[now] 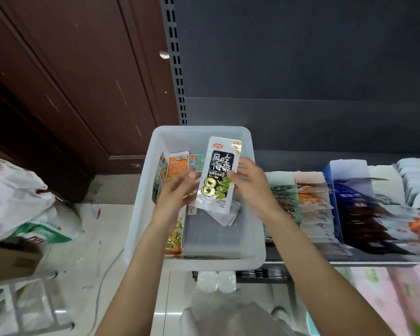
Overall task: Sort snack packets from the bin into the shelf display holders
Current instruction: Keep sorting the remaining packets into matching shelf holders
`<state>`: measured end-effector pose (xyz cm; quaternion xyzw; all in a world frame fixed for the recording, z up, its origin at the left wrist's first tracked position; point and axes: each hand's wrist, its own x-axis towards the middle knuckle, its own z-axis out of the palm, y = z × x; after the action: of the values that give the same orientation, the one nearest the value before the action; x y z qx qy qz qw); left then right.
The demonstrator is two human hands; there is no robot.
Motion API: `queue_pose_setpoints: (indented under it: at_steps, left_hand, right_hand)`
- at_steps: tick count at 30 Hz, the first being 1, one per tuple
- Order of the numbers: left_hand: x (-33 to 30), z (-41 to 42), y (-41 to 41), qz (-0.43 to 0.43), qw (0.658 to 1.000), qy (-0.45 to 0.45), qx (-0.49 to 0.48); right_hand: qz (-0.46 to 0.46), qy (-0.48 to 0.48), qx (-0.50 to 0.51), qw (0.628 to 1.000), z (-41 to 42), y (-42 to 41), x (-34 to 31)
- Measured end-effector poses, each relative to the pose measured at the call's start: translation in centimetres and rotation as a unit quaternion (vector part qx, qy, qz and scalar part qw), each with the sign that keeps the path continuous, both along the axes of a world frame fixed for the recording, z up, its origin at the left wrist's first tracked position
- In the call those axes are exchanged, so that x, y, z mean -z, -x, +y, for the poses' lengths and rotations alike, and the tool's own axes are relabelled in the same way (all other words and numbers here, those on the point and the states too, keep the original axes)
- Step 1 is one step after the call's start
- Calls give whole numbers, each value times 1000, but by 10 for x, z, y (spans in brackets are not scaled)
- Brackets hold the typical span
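Two hands are raised over the white bin (141,214): a silver seaweed packet (216,175) is pinched at its three-o'clock edge by the right hand (250,185), while the left hand (177,190) is spread loosely at nine o'clock, gripping nothing. With so slight a pinch, the slick foil could be dropped before the shelf holders (313,204) at three o'clock are reached.

White-black snack packet (217,174) upright, above translucent bin (141,202)
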<state>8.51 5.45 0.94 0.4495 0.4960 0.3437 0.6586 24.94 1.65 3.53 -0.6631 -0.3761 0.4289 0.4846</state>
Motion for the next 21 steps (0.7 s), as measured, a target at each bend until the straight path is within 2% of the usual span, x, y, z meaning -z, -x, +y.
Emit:
queue_pose_setpoints:
  at_steps: [1, 3, 6, 11, 15, 19, 21]
  left_hand:
    - [-8, -5, -4, -17, 999, 8, 26]
    - [-20, -14, -16, -23, 998, 2, 59]
    - [-31, -23, -32, -2, 995, -38, 97]
    - [-38, -36, -57, 61, 970, -142, 188]
    - [-47, -50, -90, 174, 901, -301, 261]
    - [-58, -68, -140, 255, 792, -509, 221]
    - [-58, -80, -171, 247, 765, -574, 156]
  right_hand:
    - [97, -3, 8, 995, -8, -4, -4]
    - [168, -6, 10, 986, -22, -13, -10]
    - [157, -23, 23, 987, -40, -31, -11]
    - [58, -78, 74, 992, -79, -78, -25]
    - [-120, -69, 10, 990, -122, -125, -32]
    - [-154, -80, 33, 984, -161, -164, -27]
    - [-166, -104, 108, 975, -178, -185, -25]
